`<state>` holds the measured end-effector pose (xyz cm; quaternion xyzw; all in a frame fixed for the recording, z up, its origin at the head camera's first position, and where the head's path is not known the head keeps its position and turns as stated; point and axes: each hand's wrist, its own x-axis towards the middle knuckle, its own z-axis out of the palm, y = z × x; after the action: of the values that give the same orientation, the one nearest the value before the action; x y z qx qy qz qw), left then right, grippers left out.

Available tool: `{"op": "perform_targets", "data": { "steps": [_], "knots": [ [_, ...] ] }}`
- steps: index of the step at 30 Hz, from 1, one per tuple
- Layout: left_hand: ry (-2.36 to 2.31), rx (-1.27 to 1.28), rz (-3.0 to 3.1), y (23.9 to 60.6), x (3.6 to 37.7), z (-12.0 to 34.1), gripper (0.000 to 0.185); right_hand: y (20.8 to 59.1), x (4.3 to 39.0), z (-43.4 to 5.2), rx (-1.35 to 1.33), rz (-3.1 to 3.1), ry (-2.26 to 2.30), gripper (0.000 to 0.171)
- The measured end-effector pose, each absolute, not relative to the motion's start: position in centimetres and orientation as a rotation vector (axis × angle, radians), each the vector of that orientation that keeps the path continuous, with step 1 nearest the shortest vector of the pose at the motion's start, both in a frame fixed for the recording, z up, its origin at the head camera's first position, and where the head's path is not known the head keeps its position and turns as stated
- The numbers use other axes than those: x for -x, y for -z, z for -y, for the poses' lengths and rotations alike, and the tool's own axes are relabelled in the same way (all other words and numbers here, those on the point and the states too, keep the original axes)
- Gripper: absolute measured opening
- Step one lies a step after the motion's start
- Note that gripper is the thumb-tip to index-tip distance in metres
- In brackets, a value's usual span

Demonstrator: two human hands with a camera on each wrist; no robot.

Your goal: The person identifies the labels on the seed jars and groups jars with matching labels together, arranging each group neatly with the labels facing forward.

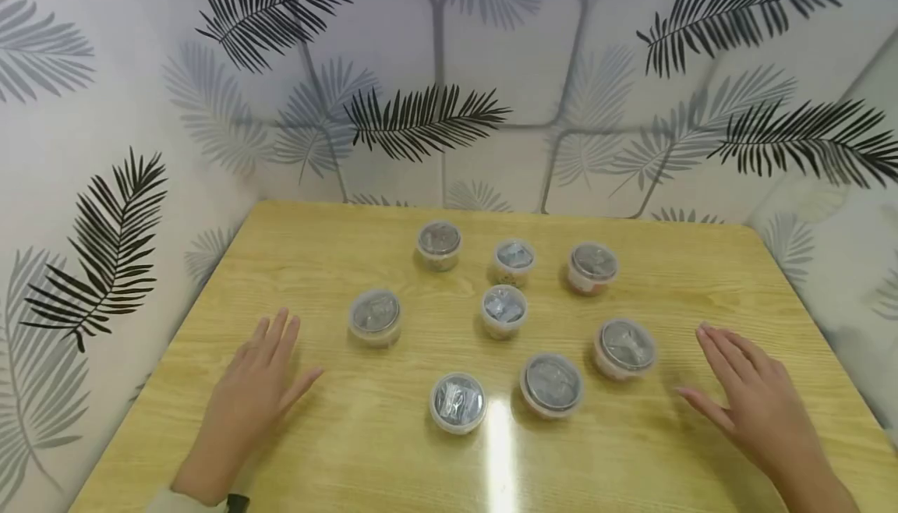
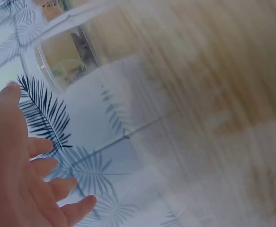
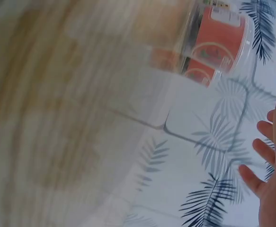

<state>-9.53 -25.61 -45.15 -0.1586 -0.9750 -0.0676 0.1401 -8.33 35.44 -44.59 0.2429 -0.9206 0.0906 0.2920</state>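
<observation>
Nearest the head cam: left hand [image 1: 256, 384] between 8 and 9 o'clock, right hand [image 1: 763, 404] between 3 and 4, if you call the middle tub [image 1: 503, 310] the clock's centre. Fingers on both are pretty much straight, thumbs out to the side, holding nothing. Can't tell if either palm is actually resting on the table [image 1: 344, 451]. Bottom edge chops off both forearms, leaving just a bit of pale sleeve [image 1: 178, 501] and dark band [image 1: 238, 503] on the left one.

Seven more lidded tubs ring that middle one: 12 [image 1: 514, 254], 2 [image 1: 592, 263], between 3 and 4 [image 1: 626, 345], 5 [image 1: 552, 383], 7 [image 1: 458, 401], 9 [image 1: 375, 314], between 10 and 11 [image 1: 440, 242]. Couldn't make out the contents through those greyish tops. Middle and 12 are so close I can't say whether they touch.

Left wrist cam: hand around 8, cut off by the frame, fingertips spread. Blurry tub at 10, another sliced by the top edge. Wood grain's all smeary.

Right wrist cam: hand near 4, mostly past the right edge. Red-labelled tub [image 3: 220, 35] between 1 and 2 partly covers another; label print's unreadable.
</observation>
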Motion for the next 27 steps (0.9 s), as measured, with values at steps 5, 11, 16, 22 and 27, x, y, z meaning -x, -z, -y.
{"op": "perform_targets", "data": {
  "steps": [5,11,16,22,27],
  "knots": [
    [0.224,0.573,2.707,44.3,9.3,24.5,0.067,44.2,8.6,-32.2,-0.728,2.243,-0.323,0.073],
    [0.287,0.750,2.481,44.4,8.9,22.9,0.057,43.3,8.9,-27.6,-0.881,2.151,-0.465,0.061],
    [0.413,0.809,2.460,44.6,8.4,21.2,0.054,42.9,8.7,-24.2,-1.004,2.185,-0.603,0.053],
    [0.593,0.827,2.558,44.5,7.9,19.6,0.057,42.9,8.2,-20.6,-1.075,2.251,-0.759,0.049],
    [0.701,0.845,2.608,44.6,7.7,18.2,0.055,43.2,7.5,-18.2,-1.053,2.312,-0.840,0.049]
  ]
}}
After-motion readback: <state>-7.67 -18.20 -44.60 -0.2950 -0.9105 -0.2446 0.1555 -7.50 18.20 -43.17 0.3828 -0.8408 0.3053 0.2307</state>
